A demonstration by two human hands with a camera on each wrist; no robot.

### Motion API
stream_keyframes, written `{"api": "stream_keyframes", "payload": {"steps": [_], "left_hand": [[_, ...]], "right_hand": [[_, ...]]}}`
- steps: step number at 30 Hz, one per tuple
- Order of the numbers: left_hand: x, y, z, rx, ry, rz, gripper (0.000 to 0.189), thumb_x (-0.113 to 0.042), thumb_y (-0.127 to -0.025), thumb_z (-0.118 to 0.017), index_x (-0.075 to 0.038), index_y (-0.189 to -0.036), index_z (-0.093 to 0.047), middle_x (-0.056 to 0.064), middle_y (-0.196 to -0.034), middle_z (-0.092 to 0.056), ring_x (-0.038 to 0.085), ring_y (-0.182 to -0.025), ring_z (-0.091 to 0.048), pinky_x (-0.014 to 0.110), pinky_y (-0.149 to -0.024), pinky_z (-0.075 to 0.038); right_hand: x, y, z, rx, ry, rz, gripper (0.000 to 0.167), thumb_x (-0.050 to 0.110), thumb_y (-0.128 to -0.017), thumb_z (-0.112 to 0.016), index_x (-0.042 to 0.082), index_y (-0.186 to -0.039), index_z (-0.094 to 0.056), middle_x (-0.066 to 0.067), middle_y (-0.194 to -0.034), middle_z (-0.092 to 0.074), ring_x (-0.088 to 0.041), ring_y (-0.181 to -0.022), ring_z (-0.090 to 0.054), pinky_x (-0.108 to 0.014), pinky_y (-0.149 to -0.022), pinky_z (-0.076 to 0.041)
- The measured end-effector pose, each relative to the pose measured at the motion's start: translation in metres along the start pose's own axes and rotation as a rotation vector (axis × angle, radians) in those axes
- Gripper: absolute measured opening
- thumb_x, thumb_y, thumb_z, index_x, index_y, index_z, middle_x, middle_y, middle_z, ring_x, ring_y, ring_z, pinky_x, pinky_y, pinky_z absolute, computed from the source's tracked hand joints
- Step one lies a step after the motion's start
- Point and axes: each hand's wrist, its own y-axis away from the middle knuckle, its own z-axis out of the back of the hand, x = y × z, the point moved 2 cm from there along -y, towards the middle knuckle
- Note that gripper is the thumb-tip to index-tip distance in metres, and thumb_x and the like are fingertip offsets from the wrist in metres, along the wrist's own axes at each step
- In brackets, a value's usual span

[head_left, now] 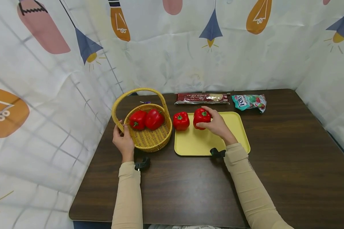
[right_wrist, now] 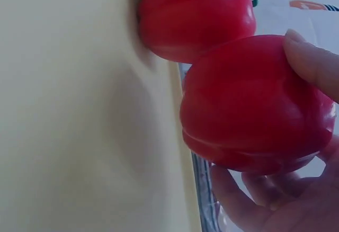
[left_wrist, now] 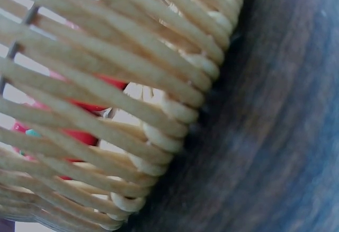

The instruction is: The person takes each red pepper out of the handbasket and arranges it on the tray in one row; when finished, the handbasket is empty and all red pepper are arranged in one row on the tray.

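Observation:
My right hand [head_left: 218, 125] grips a red bell pepper [head_left: 202, 118] between thumb and fingers, over the yellow tray [head_left: 189, 148]. In the right wrist view, a gap and a shadow show between this held pepper [right_wrist: 254, 105] and the tray [right_wrist: 63, 136]. Just left of it, another bell pepper [head_left: 181, 121] rests on the tray's left end. With my left hand [head_left: 124, 141] I hold the yellow wicker basket [head_left: 149, 144] at its left side, by the foot of its handle. Two more red bell peppers [head_left: 154, 119] lie inside. The left wrist view shows the basket's woven wall [left_wrist: 106, 73] up close.
Behind the tray lie a long dark red packet [head_left: 203, 98] and a teal snack bag [head_left: 248, 102]. A small purple item [head_left: 145, 102] sits behind the basket. The basket's tall handle [head_left: 143, 89] arches above it. A patterned curtain [head_left: 172, 63] borders the brown table [head_left: 289, 159].

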Motion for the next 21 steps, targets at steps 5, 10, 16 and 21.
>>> {"api": "stream_keyframes", "payload": {"steps": [5, 10, 16, 21], "left_hand": [[0.001, 0.000, 0.001, 0.000, 0.009, -0.004, 0.028, -0.005, -0.096, -0.059, -0.002, -0.124, -0.064, 0.029, -0.109, -0.060, 0.022, -0.095, -0.058, 0.022, -0.078, -0.046], [0.001, 0.001, 0.001, -0.004, 0.006, -0.009, 0.027, -0.005, -0.097, -0.058, -0.004, -0.123, -0.065, 0.029, -0.109, -0.061, 0.026, -0.092, -0.059, 0.021, -0.075, -0.046], [0.001, 0.001, 0.000, -0.014, 0.016, -0.008, 0.027, -0.004, -0.097, -0.058, -0.002, -0.123, -0.064, 0.029, -0.109, -0.061, 0.020, -0.092, -0.058, 0.024, -0.076, -0.046], [0.002, 0.001, -0.001, -0.011, 0.025, -0.010, 0.028, -0.004, -0.097, -0.058, -0.002, -0.124, -0.064, 0.031, -0.110, -0.060, 0.027, -0.092, -0.058, 0.023, -0.076, -0.045]], "right_hand": [[-0.004, -0.002, -0.003, 0.015, 0.033, -0.030, 0.084, 0.019, -0.082, -0.080, 0.015, -0.151, -0.034, -0.018, -0.146, -0.036, -0.040, -0.128, -0.040, -0.055, -0.096, -0.046], [-0.005, -0.003, -0.005, 0.006, 0.020, -0.054, 0.085, 0.016, -0.081, -0.080, 0.010, -0.150, -0.031, -0.018, -0.148, -0.036, -0.039, -0.129, -0.040, -0.055, -0.100, -0.042], [-0.010, -0.005, -0.010, -0.007, 0.048, -0.065, 0.083, 0.021, -0.082, -0.080, 0.011, -0.149, -0.034, -0.017, -0.147, -0.037, -0.039, -0.129, -0.040, -0.055, -0.100, -0.042], [-0.011, -0.006, -0.013, 0.002, 0.099, -0.038, 0.081, 0.021, -0.082, -0.080, 0.011, -0.149, -0.035, -0.019, -0.144, -0.039, -0.039, -0.127, -0.041, -0.055, -0.098, -0.044]]}}
